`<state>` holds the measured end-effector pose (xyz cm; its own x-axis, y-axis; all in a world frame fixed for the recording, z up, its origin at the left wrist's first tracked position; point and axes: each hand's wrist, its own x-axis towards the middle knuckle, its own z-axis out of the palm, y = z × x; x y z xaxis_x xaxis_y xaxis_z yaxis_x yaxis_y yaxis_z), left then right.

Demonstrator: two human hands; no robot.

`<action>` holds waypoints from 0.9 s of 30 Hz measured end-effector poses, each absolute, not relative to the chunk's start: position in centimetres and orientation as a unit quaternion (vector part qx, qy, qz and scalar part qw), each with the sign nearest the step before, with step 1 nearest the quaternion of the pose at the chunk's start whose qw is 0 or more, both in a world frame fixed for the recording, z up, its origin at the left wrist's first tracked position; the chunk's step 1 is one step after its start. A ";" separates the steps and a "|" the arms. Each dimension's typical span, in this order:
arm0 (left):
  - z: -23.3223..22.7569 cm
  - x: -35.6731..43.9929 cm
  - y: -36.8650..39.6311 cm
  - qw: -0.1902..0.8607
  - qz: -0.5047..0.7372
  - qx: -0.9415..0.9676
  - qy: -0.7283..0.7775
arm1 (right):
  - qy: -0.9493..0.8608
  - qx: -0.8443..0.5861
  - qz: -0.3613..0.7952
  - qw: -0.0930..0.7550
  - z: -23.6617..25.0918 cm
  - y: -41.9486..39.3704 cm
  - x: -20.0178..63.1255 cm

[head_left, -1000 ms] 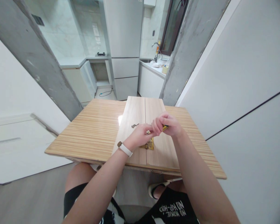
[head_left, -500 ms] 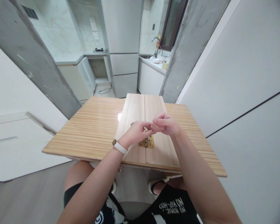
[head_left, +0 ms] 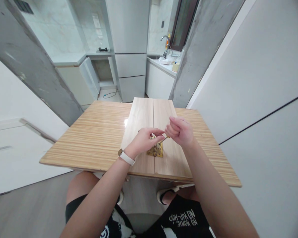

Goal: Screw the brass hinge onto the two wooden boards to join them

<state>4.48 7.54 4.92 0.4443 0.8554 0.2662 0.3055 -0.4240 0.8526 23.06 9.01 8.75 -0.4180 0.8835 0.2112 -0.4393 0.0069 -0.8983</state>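
My right hand [head_left: 180,131] is closed around a small screwdriver [head_left: 165,139], whose thin shaft slants down to the left toward a brass hinge [head_left: 159,152]. The hinge lies across the seam between two pale wooden boards [head_left: 142,112]. Just left of the screwdriver, my left hand [head_left: 149,138] hovers over the hinge's far part, thumb and forefinger curled close together. Whatever those fingertips hold, if anything, is too small to make out. Part of the hinge is hidden beneath this hand.
The boards rest on a striped wooden table [head_left: 96,132]. Past it stand a fridge [head_left: 130,29], a counter with a sink [head_left: 154,57] and a faucet [head_left: 166,44]. A white panel [head_left: 263,82] rises at the right. My knees are under the table's near edge.
My right hand has turned and shifted slightly right, away from my left fingertips, so the screwdriver shaft now shows. My left hand has barely moved. The view has shifted a little.
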 end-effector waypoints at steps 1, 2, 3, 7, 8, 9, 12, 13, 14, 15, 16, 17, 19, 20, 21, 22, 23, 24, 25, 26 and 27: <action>4.8 4.5 7.6 0.376 0.367 0.761 0.381 | -0.503 -0.227 0.662 0.507 8.8 8.8 22.8; 4.7 4.6 7.6 0.376 0.369 0.761 0.380 | -0.497 -0.236 0.654 0.518 8.9 8.7 22.6; 4.6 4.6 7.7 0.376 0.370 0.760 0.378 | -0.493 -0.244 0.647 0.528 9.0 8.5 22.4; 4.2 4.6 7.9 0.379 0.377 0.755 0.379 | -0.468 -0.272 0.611 0.577 9.1 8.2 21.2; 4.1 4.6 7.9 0.379 0.378 0.754 0.382 | -0.459 -0.284 0.595 0.595 9.1 8.2 20.9; 4.2 4.5 7.9 0.378 0.378 0.753 0.384 | -0.449 -0.299 0.575 0.615 9.0 8.1 20.6; 4.4 4.5 7.8 0.377 0.375 0.752 0.390 | -0.407 -0.361 0.495 0.677 8.7 7.9 19.5; 4.4 4.5 7.8 0.376 0.374 0.752 0.392 | -0.391 -0.383 0.461 0.699 8.5 7.8 19.2; 4.5 4.5 7.7 0.373 0.374 0.753 0.393 | -0.375 -0.404 0.425 0.718 8.3 7.7 18.8; 4.6 4.6 7.6 0.369 0.374 0.755 0.392 | -0.361 -0.423 0.389 0.735 8.0 7.6 18.6; 4.6 4.7 7.5 0.366 0.374 0.759 0.388 | -0.350 -0.437 0.356 0.748 7.8 7.6 18.3; 4.7 4.8 7.3 0.362 0.374 0.764 0.382 | -0.343 -0.446 0.330 0.758 7.5 7.5 18.1; 4.7 5.2 7.1 0.343 0.374 0.777 0.372 | -0.344 -0.454 0.303 0.764 7.1 7.4 17.9; 4.7 5.4 6.9 0.326 0.371 0.786 0.371 | -0.352 -0.454 0.301 0.761 7.0 7.3 17.8; 4.7 5.6 6.8 0.304 0.368 0.795 0.374 | -0.362 -0.453 0.308 0.754 7.0 7.2 17.8; 4.7 5.8 6.7 0.280 0.365 0.802 0.381 | -0.374 -0.449 0.325 0.743 7.0 7.0 17.8; 4.7 6.0 6.5 0.258 0.364 0.807 0.387 | -0.385 -0.441 0.351 0.731 7.2 6.9 17.9; 4.7 6.1 6.4 0.243 0.366 0.809 0.390 | -0.394 -0.429 0.382 0.717 7.4 6.7 18.1; 4.7 6.1 6.3 0.235 0.371 0.810 0.388 | -0.405 -0.411 0.418 0.702 7.7 6.5 18.4; 4.7 6.1 6.2 0.231 0.375 0.812 0.382 | -0.418 -0.390 0.453 0.684 8.0 6.3 18.8; 4.7 6.1 6.1 0.228 0.377 0.816 0.375 | -0.436 -0.368 0.482 0.665 8.3 6.2 19.2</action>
<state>6.09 6.14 4.68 0.4347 0.7832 0.4444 0.4393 -0.6153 0.6546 19.24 6.20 8.27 0.1537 0.9621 0.2251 -0.3202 0.2640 -0.9098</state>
